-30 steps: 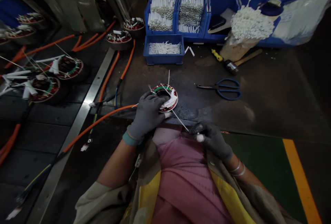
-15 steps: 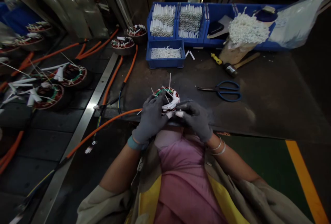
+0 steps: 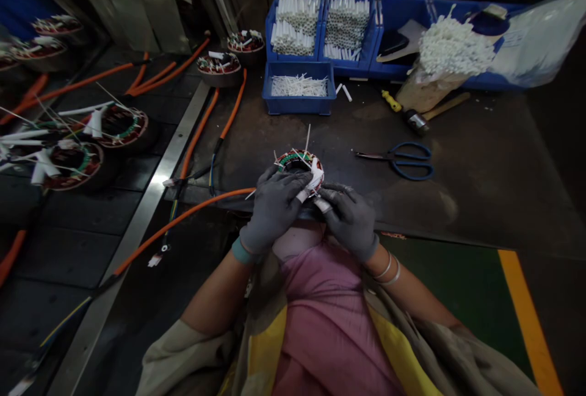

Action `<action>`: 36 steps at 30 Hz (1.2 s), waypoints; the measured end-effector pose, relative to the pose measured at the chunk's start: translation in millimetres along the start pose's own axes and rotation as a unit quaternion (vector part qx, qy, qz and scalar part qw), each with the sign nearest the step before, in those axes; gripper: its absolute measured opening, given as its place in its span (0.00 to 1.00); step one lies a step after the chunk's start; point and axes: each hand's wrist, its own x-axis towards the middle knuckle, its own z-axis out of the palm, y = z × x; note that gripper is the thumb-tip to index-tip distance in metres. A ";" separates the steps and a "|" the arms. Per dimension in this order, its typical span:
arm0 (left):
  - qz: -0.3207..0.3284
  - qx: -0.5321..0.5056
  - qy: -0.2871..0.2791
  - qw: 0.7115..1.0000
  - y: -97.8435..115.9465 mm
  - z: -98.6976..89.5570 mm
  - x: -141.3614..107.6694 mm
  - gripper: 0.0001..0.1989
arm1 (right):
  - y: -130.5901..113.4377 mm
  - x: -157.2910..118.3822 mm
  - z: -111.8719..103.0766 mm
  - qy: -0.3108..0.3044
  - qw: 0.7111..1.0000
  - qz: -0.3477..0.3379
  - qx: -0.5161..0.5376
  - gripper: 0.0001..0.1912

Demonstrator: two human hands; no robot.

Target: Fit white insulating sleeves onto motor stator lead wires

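A round motor stator [image 3: 303,156] with red-brown windings, green insulation and white ties stands near the bench's front edge. White sleeving [image 3: 317,175] lies over its right side. My left hand [image 3: 278,204], in a grey glove, curls over the front left of the stator, its fingers reaching the sleeving. My right hand [image 3: 348,213], gloved too, grips at the stator's front right with thumb and fingers closed. Both thumb tips look white and almost meet. The gloves hide the stator's front side, and what lies exactly between the fingertips cannot be made out.
Blue bins [image 3: 300,21] of white tubes stand at the back, before them a tray [image 3: 297,106] of thin white ties. Blue-handled scissors [image 3: 403,159] and a hammer [image 3: 416,120] lie to the right. An orange cable [image 3: 183,225] and more stators [image 3: 75,167] are on the left.
My left hand has shifted from over the stator's opening toward its front, uncovering more of the ring. My right hand stays at the front right. The whole view has shifted slightly.
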 end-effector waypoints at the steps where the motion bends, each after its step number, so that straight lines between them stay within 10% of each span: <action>1: 0.000 0.000 -0.001 1.000 -0.2 0.0 0.1 0.17 | 0.3 -0.5 1.3 0.001 1.000 0.000 0.000 0.09; 18: -0.089 0.004 0.037 0.995 6.4 -0.1 2.0 0.01 | -2.0 24.7 -6.4 -0.056 0.998 0.007 0.021 0.10; 26: -0.042 0.024 0.050 0.998 3.9 5.8 1.7 0.05 | 18.5 109.9 36.5 -0.222 0.973 -0.037 -0.039 0.04; 32: 0.062 0.024 0.044 0.997 -32.0 -3.9 -5.3 0.12 | 101.5 125.8 -24.6 0.068 0.984 0.078 0.144 0.05; 36: 0.060 -0.006 0.044 0.997 -40.8 -4.1 -3.9 0.09 | 194.7 137.5 -93.7 0.307 0.922 0.233 0.036 0.09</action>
